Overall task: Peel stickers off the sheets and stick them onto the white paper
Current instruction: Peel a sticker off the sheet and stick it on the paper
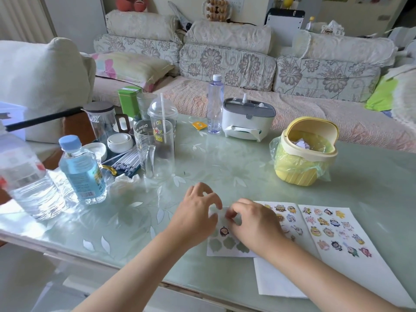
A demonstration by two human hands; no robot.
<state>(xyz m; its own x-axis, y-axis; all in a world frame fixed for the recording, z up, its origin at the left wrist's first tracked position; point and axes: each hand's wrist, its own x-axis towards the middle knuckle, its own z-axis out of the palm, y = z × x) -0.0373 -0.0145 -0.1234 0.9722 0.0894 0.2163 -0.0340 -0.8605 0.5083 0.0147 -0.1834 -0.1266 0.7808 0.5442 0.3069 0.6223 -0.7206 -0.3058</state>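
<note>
A sticker sheet (227,245) lies near the table's front edge, with several empty cut-outs and one dark round sticker (224,231) left on it. My left hand (198,216) grips the sheet's upper left edge with curled fingers. My right hand (255,222) pinches at the sheet's top with thumb and forefinger; the sticker between the fingertips is too small to make out. To the right lies the white paper (351,262), covered with several cartoon stickers. A second stickered sheet (289,218) is partly hidden under my right hand.
A blank white sheet (276,282) lies at the front edge. A yellow mini bin (304,154) stands behind the papers. Bottles (83,170), a glass jug (155,149), cups and a tissue box (246,118) crowd the left and back. A sofa runs behind the table.
</note>
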